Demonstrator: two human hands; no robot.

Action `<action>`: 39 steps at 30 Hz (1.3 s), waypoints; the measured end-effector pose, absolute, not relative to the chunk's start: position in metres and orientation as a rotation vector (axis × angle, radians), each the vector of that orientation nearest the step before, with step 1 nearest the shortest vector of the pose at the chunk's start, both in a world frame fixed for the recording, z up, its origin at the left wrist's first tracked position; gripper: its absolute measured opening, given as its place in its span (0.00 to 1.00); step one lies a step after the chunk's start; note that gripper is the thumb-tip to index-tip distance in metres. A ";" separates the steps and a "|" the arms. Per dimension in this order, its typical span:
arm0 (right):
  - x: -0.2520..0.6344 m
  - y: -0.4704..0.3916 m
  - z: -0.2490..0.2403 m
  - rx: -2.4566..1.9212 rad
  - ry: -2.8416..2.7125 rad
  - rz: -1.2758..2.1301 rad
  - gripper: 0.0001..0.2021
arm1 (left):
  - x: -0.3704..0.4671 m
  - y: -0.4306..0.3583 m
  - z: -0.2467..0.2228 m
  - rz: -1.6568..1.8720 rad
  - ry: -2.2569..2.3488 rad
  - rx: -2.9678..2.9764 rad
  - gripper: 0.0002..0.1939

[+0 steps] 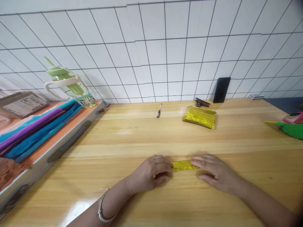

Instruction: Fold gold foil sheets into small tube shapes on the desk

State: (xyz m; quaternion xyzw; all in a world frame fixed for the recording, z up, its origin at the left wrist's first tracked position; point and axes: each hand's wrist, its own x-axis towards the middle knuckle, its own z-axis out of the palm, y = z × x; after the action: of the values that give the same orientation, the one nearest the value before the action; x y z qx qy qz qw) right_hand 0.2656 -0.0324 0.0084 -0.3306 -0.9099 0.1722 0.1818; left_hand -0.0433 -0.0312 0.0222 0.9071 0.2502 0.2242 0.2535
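Loosely curled left hand (pixel 151 171) and wider right hand (pixel 217 173) seem to smooth the gold strip (pixel 183 165); next needs gentle pressing.

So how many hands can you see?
2: the left hand at the left end of the gold strip, and the right hand at its right end. No others show.

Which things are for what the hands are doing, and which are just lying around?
Seems part of it:
- gold strip, between the left hand and right hand, which touch its ends
- gold stack, probably: same shiny gold

Probably just lying around:
- pen
- black clip
- black upright object
- green-lidded bottle
- box
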 end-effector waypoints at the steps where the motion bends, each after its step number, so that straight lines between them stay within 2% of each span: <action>1: 0.265 -0.031 0.009 -0.947 -2.570 0.471 0.22 | -0.043 -0.031 0.023 0.612 0.684 2.465 0.08; 7: 0.265 -0.026 0.009 -1.008 -2.490 0.459 0.22 | -0.041 -0.030 0.024 0.649 0.699 2.479 0.19; 15: 0.261 -0.025 0.011 -1.050 -2.369 0.535 0.17 | -0.044 -0.030 0.013 0.648 0.821 2.561 0.25; 22: 0.262 -0.024 -0.001 -1.138 -2.264 0.471 0.14 | -0.041 -0.035 0.018 0.717 0.965 2.664 0.21; 25: 0.261 -0.026 -0.001 -1.140 -2.265 0.484 0.14 | -0.036 -0.041 0.024 0.753 0.845 2.748 0.17; 30: 0.259 -0.029 0.001 -1.118 -2.273 0.503 0.13 | -0.023 -0.049 0.026 0.617 0.686 2.891 0.14; 39: 0.261 -0.026 -0.002 -1.091 -2.316 0.516 0.14 | -0.019 -0.048 0.020 0.474 0.721 2.884 0.19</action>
State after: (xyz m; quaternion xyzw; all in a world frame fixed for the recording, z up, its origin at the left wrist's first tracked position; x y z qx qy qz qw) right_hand 0.2614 -0.0261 -0.0021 -0.4031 -0.8559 0.1906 0.2620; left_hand -0.0192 -0.0480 0.0200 0.9560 0.2390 0.1572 0.0653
